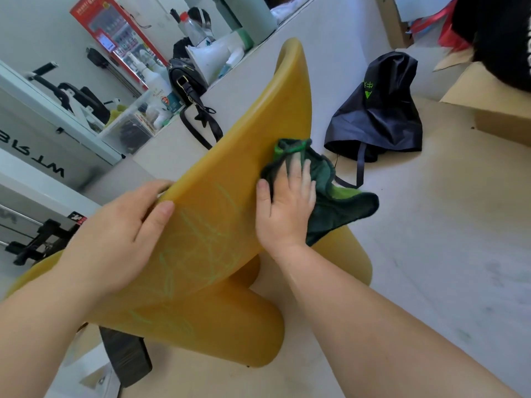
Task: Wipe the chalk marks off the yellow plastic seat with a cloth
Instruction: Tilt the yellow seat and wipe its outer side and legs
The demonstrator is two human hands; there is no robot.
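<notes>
Pressing the green cloth flat against the yellow seat, the right hand lies on top of the fabric with its fingers straight and slightly spread. It grips nothing and only bears down. The left hand holds the seat's near edge, fingers curled over the rim and the thumb laid on the face.

In the head view the seat is tilted up in front of the person, above the pale floor. Its curved back rises away from the camera. The chalk marks are thin pale-green lines that cross each other on the lower face, between the two hands and nearer the person than the cloth. Most of them appear untouched.

To wipe well, the flat palm should probably draw the cloth down over those lines in overlapping passes, while the left hand braces the shell so it cannot swing. A bunched corner of the cloth hangs off the seat's edge; folding it under the palm would likely give more contact.

The seat is smooth, glossy moulded plastic with rounded edges, and should release chalk easily. The cloth looks soft and napped, darker at its hem. A dark, crumpled fabric bag sits on the floor beyond.
</notes>
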